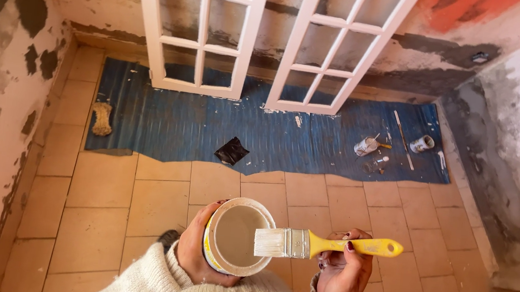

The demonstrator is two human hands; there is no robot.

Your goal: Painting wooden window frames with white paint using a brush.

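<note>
My left hand (pixel 192 248) grips an open paint can (pixel 237 236) from below; the can holds pale beige-white paint. My right hand (pixel 342 274) holds a flat paintbrush (pixel 320 244) with a yellow handle and white bristles. The bristles lie level over the can's right rim. Cream knitted sleeves cover both my wrists. Two white window frames (pixel 204 31) with glass panes lean against the far wall and stand on a blue sheet (pixel 171 130).
Beige floor tiles (pixel 106 201) lie below me. On the blue sheet are a black piece (pixel 232 151), a sponge-like pad (pixel 102 118), two small tins (pixel 366 145) (pixel 422 144) and a thin stick (pixel 403 138). Patchy walls stand left and right.
</note>
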